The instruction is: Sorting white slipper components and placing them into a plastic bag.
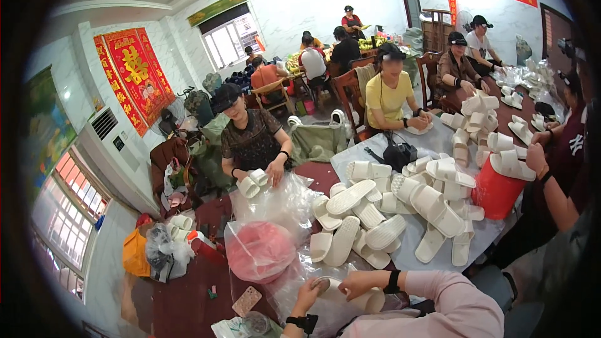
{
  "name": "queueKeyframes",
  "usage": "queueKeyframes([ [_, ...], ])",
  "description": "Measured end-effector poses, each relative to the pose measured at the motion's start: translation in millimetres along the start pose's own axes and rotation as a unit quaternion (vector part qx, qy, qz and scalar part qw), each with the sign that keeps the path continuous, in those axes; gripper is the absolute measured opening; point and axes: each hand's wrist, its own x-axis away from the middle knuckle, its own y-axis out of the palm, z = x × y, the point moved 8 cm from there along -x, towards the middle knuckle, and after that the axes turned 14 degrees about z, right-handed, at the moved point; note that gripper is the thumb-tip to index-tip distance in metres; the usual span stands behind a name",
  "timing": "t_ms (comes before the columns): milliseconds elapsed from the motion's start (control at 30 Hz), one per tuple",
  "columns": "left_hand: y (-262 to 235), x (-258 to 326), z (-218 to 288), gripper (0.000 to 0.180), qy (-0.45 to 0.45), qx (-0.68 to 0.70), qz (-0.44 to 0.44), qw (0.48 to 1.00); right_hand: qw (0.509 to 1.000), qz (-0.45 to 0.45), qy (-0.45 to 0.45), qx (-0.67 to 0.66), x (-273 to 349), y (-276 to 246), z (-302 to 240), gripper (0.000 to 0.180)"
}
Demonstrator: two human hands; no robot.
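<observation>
Low in the view, a pale cream slipper (pixel 333 288) lies between my two hands over clear plastic bags. The fingers of my left hand (pixel 308 294) are curled on its left end. My right hand (pixel 355 283) is closed at its other side, with the fingertips pinched at the strap area. A second cream slipper end (pixel 370 301) shows just below my right hand; whether the two are one pair I cannot tell. Clear plastic bags (pixel 285 285) are spread beneath and to the left. A large heap of cream slippers (pixel 360 203) lies beyond my hands.
Left of my hands are a pink bundle in clear plastic (pixel 260 253), a phone (pixel 246 300) and a clear cup (pixel 256 322). A red bucket (pixel 501 188) stands at the right. Across the table, a person in dark clothing (pixel 253 141) holds slippers; others sit farther back.
</observation>
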Motion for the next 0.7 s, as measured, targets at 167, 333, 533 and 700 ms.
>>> queueKeyframes([
  [167,15.9,4.5,44.2,0.033,0.163,-0.295,-0.112,0.935,0.971,-0.07,-0.07,0.219,6.3,15.1,11.3,0.035],
  [333,33.8,15.7,51.8,0.037,0.199,-0.409,-0.187,0.87,0.937,-0.004,-0.263,0.229,24.7,41.5,-8.0,0.028],
  [533,64.8,27.3,40.2,0.034,0.218,-0.411,-0.286,0.838,0.912,-0.016,-0.341,0.229,47.6,75.9,13.4,0.02],
  [700,70.5,26.2,143.1,0.025,0.406,-0.314,-0.085,0.854,0.963,-0.101,-0.182,0.17,36.8,75.8,50.9,0.019],
])
